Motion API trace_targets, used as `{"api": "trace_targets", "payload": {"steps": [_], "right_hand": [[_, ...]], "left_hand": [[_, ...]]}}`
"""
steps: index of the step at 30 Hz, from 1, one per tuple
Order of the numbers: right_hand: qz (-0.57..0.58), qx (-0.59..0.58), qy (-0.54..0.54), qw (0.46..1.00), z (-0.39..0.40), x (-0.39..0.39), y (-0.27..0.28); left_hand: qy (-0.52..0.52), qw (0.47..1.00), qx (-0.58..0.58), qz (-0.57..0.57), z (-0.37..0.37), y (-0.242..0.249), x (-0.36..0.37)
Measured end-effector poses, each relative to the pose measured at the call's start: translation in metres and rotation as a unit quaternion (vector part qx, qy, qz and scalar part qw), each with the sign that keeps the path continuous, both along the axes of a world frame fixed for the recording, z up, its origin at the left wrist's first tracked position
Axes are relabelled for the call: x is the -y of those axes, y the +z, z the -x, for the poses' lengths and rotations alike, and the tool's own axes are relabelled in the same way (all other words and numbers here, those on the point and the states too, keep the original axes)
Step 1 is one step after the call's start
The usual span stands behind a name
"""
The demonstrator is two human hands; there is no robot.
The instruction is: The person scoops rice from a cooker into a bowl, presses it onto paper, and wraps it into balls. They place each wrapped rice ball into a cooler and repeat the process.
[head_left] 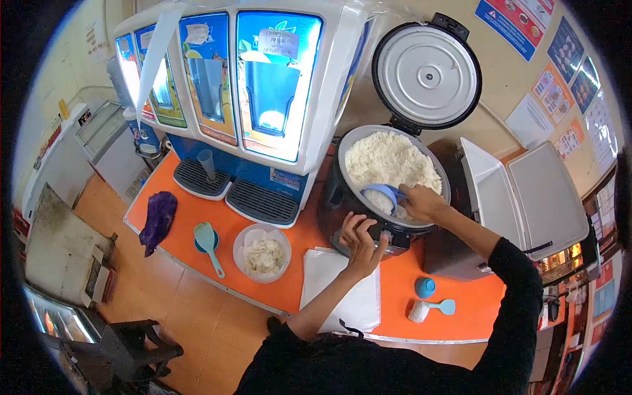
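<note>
My right hand [422,203] is closed around the handle of a blue scoop [396,192]. The scoop sits in the white cooked rice [388,158] that fills a large black rice cooker [331,214], and some rice lies in its cup. Against the cooker's front, just below the rim, rests my left hand [362,245], its fingers bent but apart. The cooker's round lid [428,76] stands raised behind the pot. To the left, a white lined bowl [263,279] holds a smaller portion of rice.
A turquoise rice paddle [209,243] and a purple cloth [158,220] lie left of the bowl. White paper sheets [336,303] are stacked in front of the cooker. A drink dispenser [332,99] stands behind. To the right are an opened box [454,250], a blue cup [425,287] and a small turquoise spoon [446,307].
</note>
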State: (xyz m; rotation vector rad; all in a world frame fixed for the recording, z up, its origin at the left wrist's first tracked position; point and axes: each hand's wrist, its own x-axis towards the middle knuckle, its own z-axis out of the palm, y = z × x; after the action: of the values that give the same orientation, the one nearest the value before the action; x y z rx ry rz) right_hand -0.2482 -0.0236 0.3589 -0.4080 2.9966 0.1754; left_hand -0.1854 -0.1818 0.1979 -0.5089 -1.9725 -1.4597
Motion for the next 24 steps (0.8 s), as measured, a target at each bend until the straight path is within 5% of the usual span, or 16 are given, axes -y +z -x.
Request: {"api": "trace_targets", "payload": {"steps": [9,11,12,15,17,19,21,24], "right_hand": [[0.208,0.095,0.065,0.971,0.027,-0.039,-0.010],[0.278,0.237,-0.123,0.923,0.027,-0.056,0.015],[0.279,0.239,-0.130,0.921,0.019,-0.060,0.025],[0.390,0.296,-0.219,0.844,-0.031,-0.053,0.059],[0.479,0.261,-0.279,0.790,-0.084,-0.013,0.066],[0.518,0.343,-0.308,0.721,-0.126,-0.002,0.032],[0.623,0.475,-0.363,0.505,-0.171,0.013,-0.023],[0.642,0.447,-0.435,0.446,-0.216,0.042,-0.150]], "left_hand": [[0.010,0.999,0.008,0.031,-0.002,-0.004,0.004],[-0.011,1.000,0.003,0.021,0.001,-0.004,0.013],[-0.015,0.999,-0.020,-0.041,0.002,-0.016,0.016],[-0.026,0.999,0.023,0.031,-0.013,-0.063,0.046],[-0.068,0.973,0.119,0.185,-0.032,-0.076,0.078],[-0.189,0.923,0.166,0.291,-0.040,-0.135,0.105],[-0.195,0.895,0.184,0.356,-0.055,-0.175,0.122],[-0.196,0.844,0.297,0.402,-0.059,-0.177,0.133]]}}
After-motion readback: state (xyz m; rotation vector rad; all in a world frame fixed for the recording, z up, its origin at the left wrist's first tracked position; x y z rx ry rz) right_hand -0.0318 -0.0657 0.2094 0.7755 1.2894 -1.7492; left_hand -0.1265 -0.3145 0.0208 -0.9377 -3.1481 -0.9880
